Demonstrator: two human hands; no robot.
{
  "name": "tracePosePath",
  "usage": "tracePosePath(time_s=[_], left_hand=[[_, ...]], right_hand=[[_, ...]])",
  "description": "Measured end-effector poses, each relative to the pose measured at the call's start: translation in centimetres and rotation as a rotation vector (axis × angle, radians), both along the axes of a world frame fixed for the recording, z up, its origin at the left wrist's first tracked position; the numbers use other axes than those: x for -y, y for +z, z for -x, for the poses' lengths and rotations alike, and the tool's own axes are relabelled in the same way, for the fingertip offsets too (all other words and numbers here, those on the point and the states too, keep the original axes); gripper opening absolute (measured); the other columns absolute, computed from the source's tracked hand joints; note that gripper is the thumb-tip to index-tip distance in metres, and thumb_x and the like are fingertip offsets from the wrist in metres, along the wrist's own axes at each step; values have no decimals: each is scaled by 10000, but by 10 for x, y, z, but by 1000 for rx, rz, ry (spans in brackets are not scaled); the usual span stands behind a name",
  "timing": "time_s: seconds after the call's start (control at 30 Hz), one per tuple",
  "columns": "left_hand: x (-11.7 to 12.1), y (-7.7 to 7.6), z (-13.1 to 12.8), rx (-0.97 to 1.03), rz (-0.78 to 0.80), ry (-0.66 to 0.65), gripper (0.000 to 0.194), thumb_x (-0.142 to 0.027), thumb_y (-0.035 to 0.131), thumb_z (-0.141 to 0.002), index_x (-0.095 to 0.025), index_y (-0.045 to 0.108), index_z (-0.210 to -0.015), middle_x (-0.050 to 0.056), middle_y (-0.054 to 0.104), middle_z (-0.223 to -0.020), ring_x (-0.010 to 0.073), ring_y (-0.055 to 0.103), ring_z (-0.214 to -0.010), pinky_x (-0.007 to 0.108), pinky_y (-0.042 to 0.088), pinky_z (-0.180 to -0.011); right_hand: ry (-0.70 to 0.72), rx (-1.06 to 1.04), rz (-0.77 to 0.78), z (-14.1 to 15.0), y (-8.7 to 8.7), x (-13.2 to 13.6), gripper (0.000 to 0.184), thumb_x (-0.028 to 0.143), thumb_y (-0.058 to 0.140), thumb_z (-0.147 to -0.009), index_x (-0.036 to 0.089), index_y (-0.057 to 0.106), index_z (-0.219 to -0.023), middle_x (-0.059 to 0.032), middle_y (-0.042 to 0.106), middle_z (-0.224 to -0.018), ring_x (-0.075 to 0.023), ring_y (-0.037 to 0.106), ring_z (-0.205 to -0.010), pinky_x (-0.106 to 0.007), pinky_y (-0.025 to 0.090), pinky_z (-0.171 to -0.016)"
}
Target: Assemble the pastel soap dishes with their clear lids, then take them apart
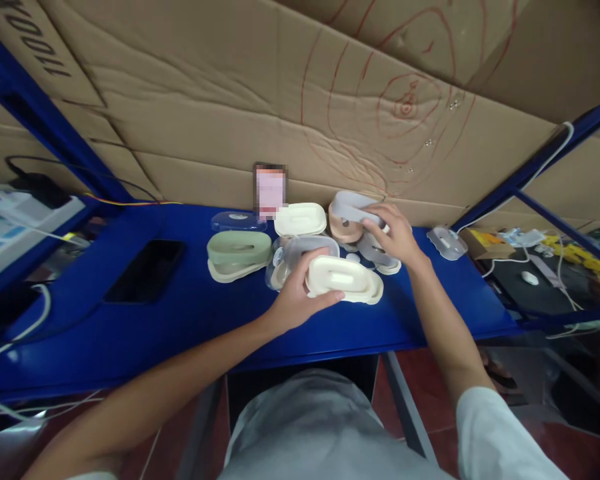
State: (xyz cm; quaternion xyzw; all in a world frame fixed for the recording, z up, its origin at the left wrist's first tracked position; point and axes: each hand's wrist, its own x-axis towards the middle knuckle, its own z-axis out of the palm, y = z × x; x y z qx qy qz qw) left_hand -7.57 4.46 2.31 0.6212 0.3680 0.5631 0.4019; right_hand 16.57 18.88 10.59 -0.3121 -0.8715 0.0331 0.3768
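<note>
My left hand grips an oblong cream plastic dish with a raised slot-like middle, tilted above the near part of the blue table. Farther right, my right hand has its fingers closed on the end of a translucent whitish plastic piece. That piece is over a peach-coloured container. Close behind my left hand lies a clear oblong cover. Another cream dish sits farther back. To the left, a pale green container rests on a cream base.
A clear lid lies behind the green container; another clear piece is at the right. A phone leans on the cardboard wall. A black phone lies on the blue table. Blue frame posts bound both sides.
</note>
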Motion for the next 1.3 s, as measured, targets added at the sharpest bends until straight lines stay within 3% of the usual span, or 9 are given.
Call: tracePosePath(time_s=[0.2,0.3,0.43,0.63,0.77,1.0,1.1,1.17,1.3], left_hand=[[-1,3,1,-30,-94,10,726,-484,879,-827,-281,548,-1439,118,612,-1475,334,614,-1361,526,508,-1146],[-6,5,7,-10,-123,123,701,-509,874,-829,-279,548,-1406,108,626,-1459,324,633,-1330,521,532,-1107],[-13,10,17,17,-153,255,669,-545,841,-860,-279,535,-1392,94,624,-1434,295,627,-1322,471,538,-1100],[-25,10,24,100,-164,234,744,-563,840,-863,-312,466,-1455,112,524,-1550,314,543,-1447,482,519,-1167],[-33,6,26,203,-109,198,743,-557,781,-920,-433,362,-1521,81,284,-1729,304,565,-1455,521,504,-1199],[-37,-1,28,92,-190,243,500,-417,706,-991,-378,475,-1433,93,358,-1658,293,582,-1443,542,507,-1195],[-33,3,31,-95,-264,311,376,-363,672,-1006,-308,572,-1364,117,343,-1653,298,501,-1503,535,477,-1223],[-30,8,32,-225,-330,341,336,-322,653,-1013,-280,600,-1342,129,384,-1621,297,500,-1493,537,470,-1229],[-25,13,32,-361,-464,381,278,-230,650,-998,-248,636,-1275,134,470,-1541,286,558,-1411,530,482,-1204]], right_hand=[[-76,111,33,36,6,-68,598,715,521,-1020,220,731,-1281,-155,696,-1379,-346,603,-1340,-596,432,-1192],[-31,46,22,36,7,-31,525,624,499,-1066,272,666,-1419,-123,623,-1510,-336,523,-1446,-588,377,-1253],[420,192,231,31,13,38,496,538,611,-1052,327,613,-1501,-50,657,-1501,-288,567,-1443,-519,454,-1229],[381,215,157,35,20,57,290,441,657,-1045,318,770,-1283,-54,736,-1389,-271,663,-1338,-492,493,-1180],[202,137,44,48,22,9,331,477,587,-1070,260,776,-1234,-88,756,-1339,-295,668,-1316,-503,491,-1158],[-33,199,-46,67,18,-50,499,533,450,-1096,208,680,-1398,-123,671,-1464,-303,556,-1431,-519,407,-1220],[-245,155,-15,22,18,-54,491,527,385,-1108,288,637,-1454,-83,633,-1510,-258,521,-1450,-467,375,-1236],[-606,117,73,-27,16,-55,475,498,332,-1114,331,654,-1421,-82,641,-1495,-243,533,-1411,-439,386,-1203],[-1029,44,181,-123,-9,-52,494,420,409,-1055,222,599,-1466,-251,434,-1640,-384,362,-1508,-651,326,-1151]])
